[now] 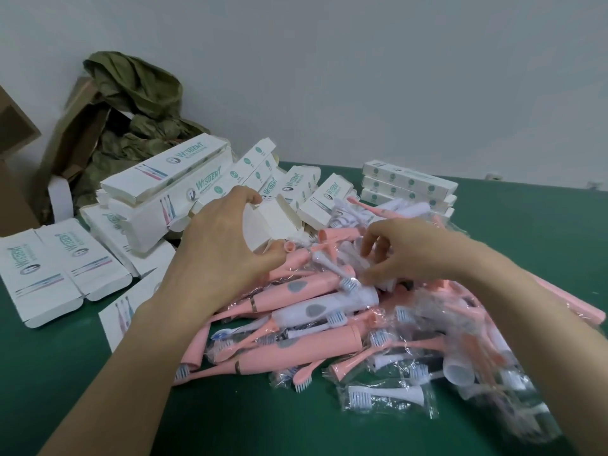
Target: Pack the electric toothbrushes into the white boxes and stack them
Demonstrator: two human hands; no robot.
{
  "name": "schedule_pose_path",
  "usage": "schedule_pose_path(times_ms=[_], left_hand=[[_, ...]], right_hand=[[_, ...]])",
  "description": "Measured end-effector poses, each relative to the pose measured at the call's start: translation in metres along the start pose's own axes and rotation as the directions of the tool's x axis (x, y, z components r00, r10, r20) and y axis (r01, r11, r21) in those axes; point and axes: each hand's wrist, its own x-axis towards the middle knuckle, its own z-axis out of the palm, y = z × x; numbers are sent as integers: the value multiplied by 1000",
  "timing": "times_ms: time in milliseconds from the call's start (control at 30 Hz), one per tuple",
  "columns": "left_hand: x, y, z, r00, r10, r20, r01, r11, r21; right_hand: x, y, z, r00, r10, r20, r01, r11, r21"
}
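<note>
A heap of pink and white electric toothbrushes (329,307) and wrapped brush heads lies on the green table (82,373). My left hand (223,245) grips an open white box (276,222) by its end, flaps up, just above the heap. My right hand (404,255) reaches into the heap with curled fingers and pinches a clear-wrapped white brush part (371,268). Several white "Wisdent" boxes (164,179) lie loose to the left and behind. Three closed boxes (408,182) are stacked at the back right.
Flat unfolded boxes (56,271) lie at the left near the table edge. A brown cardboard carton (75,133) and an olive green bag (141,103) stand against the wall at the back left. Bare green table shows at the front and the far right.
</note>
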Motion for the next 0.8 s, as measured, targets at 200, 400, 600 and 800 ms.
schedule_pose_path(times_ms=[200,400,600,800], left_hand=[[-1,2,1,1000,6,5,-6,1000,9],[0,5,1,998,59,3,-59,998,25],[-1,5,-1,998,57,-40,-57,998,4],[-1,5,-3,996,54,-65,-53,998,17]], right_hand=[[4,-4,0,967,80,-242,-63,995,79],[-9,-39,-26,840,73,-537,348,687,638],[-1,-80,1,842,-130,-524,344,876,337],[4,-90,-5,891,-302,-338,394,886,247]])
